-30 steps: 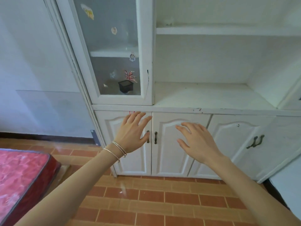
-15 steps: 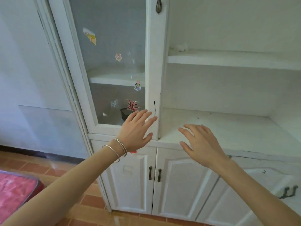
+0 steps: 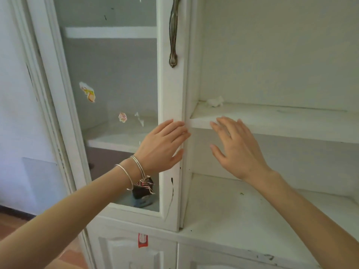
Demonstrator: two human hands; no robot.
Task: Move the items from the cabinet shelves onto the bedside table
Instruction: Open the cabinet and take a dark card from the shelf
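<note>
both my hands are empty. my left hand [image 3: 163, 146] is flat, fingers straight and together, the tips lying at the free edge of the glass door [image 3: 171, 90]. whether they press the wood or only hover i cannot tell. my right hand [image 3: 237, 148] is spread loose in the open bay, in front of the lip of the middle shelf [image 3: 281, 123].

the thing i'd go for first is the small potted plant [image 3: 144, 189], a dark pot with red-and-white striped leaves. it stands on the lower shelf behind the glass, right below my left wrist and down-left of my fingertips, partly hidden by my bangles [image 3: 138, 166]. the door looks shut between it and me. the metal handle [image 3: 173, 32] hangs upright on the same stile, straight above my left fingers, so i judge the door swings out from this edge, toward my left. the left hand is nearer both edge and handle, so it should open the door and the right reach in after.

a white crumpled scrap [image 3: 215, 101] sits at the left back of the middle shelf, just above my right hand. the bedside table is not in view.
</note>
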